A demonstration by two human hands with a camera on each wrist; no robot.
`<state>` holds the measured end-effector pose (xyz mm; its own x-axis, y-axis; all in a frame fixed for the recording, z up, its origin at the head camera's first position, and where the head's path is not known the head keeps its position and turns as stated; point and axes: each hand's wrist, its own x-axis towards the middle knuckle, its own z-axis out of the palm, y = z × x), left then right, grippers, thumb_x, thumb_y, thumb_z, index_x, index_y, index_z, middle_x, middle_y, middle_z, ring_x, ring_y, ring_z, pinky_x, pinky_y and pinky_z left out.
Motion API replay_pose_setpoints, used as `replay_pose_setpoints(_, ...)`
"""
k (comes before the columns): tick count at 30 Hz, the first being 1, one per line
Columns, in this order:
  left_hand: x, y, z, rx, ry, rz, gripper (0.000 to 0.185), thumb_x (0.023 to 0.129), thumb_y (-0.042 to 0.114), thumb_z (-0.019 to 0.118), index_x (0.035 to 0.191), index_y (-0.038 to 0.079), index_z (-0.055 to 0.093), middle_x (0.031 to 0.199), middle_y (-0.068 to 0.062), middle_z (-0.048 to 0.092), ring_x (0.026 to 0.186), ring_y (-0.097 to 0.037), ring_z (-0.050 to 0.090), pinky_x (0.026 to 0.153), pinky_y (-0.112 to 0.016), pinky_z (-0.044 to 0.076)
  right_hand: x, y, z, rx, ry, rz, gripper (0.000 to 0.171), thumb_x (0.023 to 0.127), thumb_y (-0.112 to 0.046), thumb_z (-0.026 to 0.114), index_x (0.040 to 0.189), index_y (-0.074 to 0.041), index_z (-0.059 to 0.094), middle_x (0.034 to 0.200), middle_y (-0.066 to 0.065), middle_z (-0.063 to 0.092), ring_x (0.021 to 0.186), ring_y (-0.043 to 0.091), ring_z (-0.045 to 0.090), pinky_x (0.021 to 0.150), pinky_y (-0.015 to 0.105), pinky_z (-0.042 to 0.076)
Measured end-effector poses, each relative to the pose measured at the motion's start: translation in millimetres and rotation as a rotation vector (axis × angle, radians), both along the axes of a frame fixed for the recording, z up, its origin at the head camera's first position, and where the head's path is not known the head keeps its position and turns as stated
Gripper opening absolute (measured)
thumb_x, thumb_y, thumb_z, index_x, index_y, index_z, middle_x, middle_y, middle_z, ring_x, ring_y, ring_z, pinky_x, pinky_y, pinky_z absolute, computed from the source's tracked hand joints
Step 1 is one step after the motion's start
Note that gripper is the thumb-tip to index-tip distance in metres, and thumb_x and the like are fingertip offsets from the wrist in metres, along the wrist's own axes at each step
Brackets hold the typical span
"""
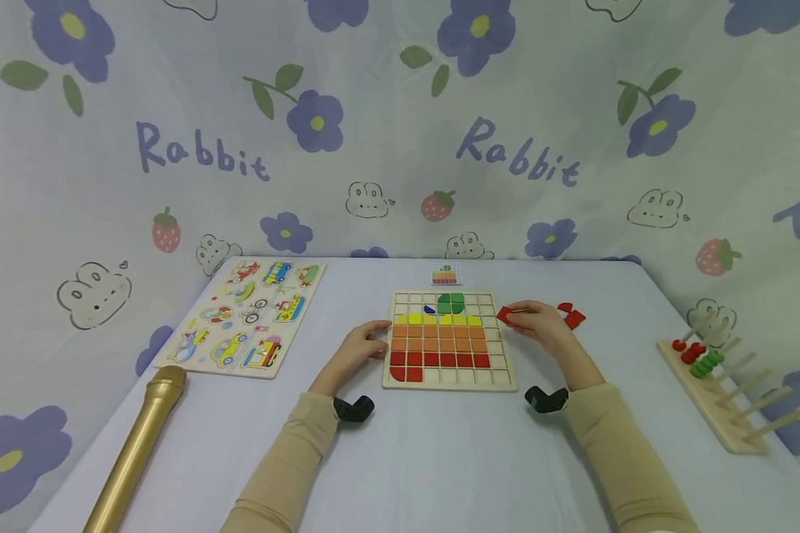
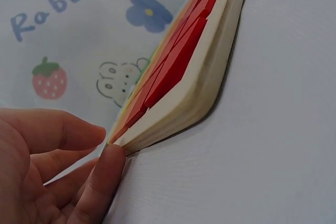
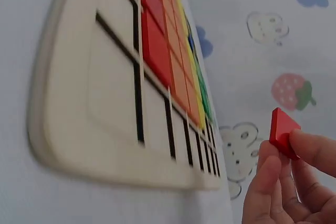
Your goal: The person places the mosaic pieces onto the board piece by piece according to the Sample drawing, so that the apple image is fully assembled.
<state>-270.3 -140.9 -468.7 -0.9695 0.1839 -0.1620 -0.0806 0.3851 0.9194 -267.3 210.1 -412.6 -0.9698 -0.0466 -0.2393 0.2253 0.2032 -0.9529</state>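
Observation:
A wooden grid puzzle board (image 1: 453, 386) lies flat on the table, filled with rows of red, orange and yellow tiles, plus green pieces and a small blue one near its top. My left hand (image 1: 360, 349) holds the board's left edge between thumb and forefinger. Just off the board's right side, my right hand (image 1: 540, 326) pinches a red square tile (image 3: 283, 132) between thumb and fingers, raised above the table. In the lowest row, two red pieces (image 1: 407, 374) sit at the left end. Several loose red pieces (image 1: 574, 319) lie beyond the right hand, partly hidden by it.
A small picture card (image 1: 446, 275) lies behind the board. To the left are a peg puzzle (image 1: 243, 318) with vehicle pictures and a gold microphone (image 1: 133, 448). At the right edge stands a wooden bead rack (image 1: 713, 400) with red and green beads on its pegs.

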Motion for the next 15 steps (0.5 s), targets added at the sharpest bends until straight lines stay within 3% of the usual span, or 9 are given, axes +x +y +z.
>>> replay_pose_setpoints(3,0.2,0,1.5,0.002,0.007,-0.006,0.053,0.08,0.008,0.059,0.132,0.012,0.051,0.097,-0.013,0.058,0.077,-0.017,0.061,0.072,-0.029,0.049,5.1,-19,1.3,-0.096,-0.011,0.083,0.041,0.089,-0.012,0.059,0.123,0.008,0.048,0.097,0.001,0.058,0.081,0.007,0.06,0.081,0.023,0.05)
replay_pose_setpoints(7,2.6,-1,4.6,0.002,0.039,-0.024,0.052,0.079,0.009,0.058,0.131,0.01,0.051,0.095,-0.013,0.059,0.076,-0.017,0.061,0.07,-0.029,0.049,13.4,-45,0.4,-0.141,-0.044,0.155,0.033,0.088,-0.008,0.059,0.116,0.007,0.054,0.096,0.005,0.061,0.08,0.012,0.062,0.08,0.026,0.051)
replay_pose_setpoints(15,3.1,0,4.2,0.022,0.006,-0.011,0.053,0.08,0.009,0.059,0.132,0.012,0.051,0.102,-0.013,0.06,0.08,-0.018,0.061,0.073,-0.03,0.05,25.4,-90,-12.2,0.01,-0.082,0.229,0.024,0.081,-0.011,0.068,0.102,0.001,0.065,0.098,0.006,0.064,0.078,0.013,0.063,0.073,0.026,0.052)
